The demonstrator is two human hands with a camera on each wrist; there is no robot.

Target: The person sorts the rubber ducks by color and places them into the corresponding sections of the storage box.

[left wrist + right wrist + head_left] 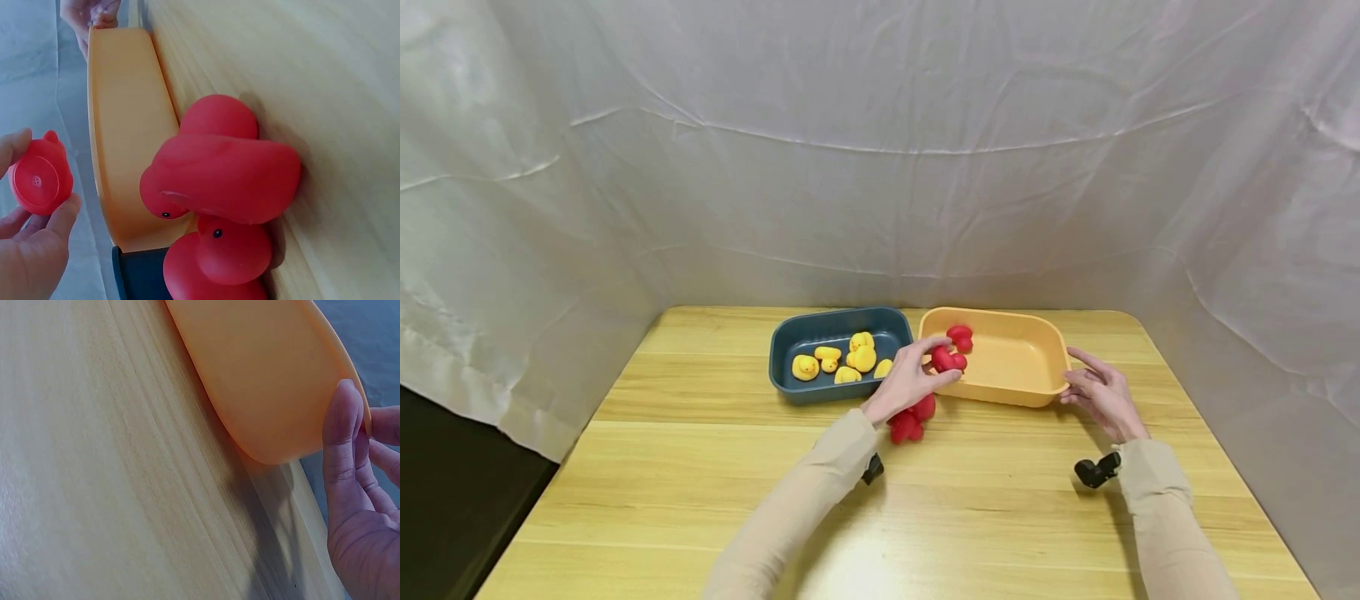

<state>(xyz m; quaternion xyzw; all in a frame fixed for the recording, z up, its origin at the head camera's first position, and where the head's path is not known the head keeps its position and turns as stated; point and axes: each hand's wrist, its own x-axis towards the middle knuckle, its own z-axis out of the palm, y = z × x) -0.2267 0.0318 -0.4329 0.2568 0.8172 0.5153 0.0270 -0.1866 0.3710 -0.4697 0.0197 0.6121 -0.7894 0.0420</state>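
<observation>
My left hand [904, 385] pinches a red rubber duck [947, 360] between thumb and fingers, above the left end of the orange bin [1011, 358]. In the left wrist view the held duck [36, 181] shows its flat round base. One more red duck [960, 337] lies inside that bin, at its far left corner. At the bin's right end, my right hand [1105, 396] grips the rim, thumb [342, 425] on one side and fingers on the other. Several red ducks [907, 427] are bunched on the table just below my left wrist, partly hidden by it in the head view.
A dark blue bin [820, 395] stands left of the orange one, with several yellow rubber ducks [805, 367] in it. Both stand near the back edge of the wooden table [985, 517]. A pale cloth curtain [880, 208] hangs behind and at the sides.
</observation>
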